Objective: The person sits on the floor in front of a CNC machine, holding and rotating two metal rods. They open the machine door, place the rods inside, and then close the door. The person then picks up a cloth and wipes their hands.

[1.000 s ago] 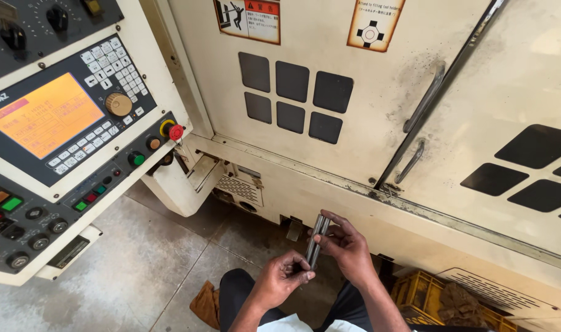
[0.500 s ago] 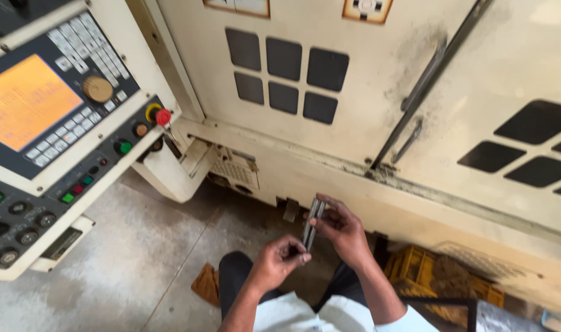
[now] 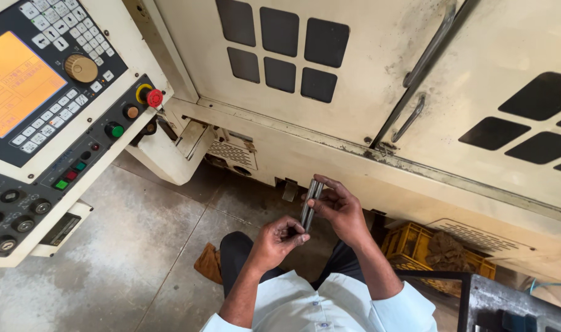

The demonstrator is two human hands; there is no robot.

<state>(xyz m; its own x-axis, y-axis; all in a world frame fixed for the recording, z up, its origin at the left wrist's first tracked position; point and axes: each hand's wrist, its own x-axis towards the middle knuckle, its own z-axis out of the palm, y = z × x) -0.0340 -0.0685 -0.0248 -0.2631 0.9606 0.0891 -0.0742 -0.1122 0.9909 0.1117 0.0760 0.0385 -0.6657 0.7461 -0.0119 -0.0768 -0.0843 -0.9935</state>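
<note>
Two thin grey metal rods are held side by side, upright and slightly tilted, in front of my body. My right hand grips their upper half with fingers wrapped around them. My left hand pinches their lower ends between thumb and fingertips. Both hands hover above the concrete floor, in front of a cream machine cabinet. My dark trousers and light blue shirt show below the hands.
A control panel with an orange screen, keypad, knobs and a red stop button stands at the left. The cabinet door has a long metal handle. A yellow crate sits under the machine at right, beside a dark metal block.
The view has drifted down and left, so the panel and cabinet sit higher in the picture. Both hands keep hold of the rods, with little change in grip.
</note>
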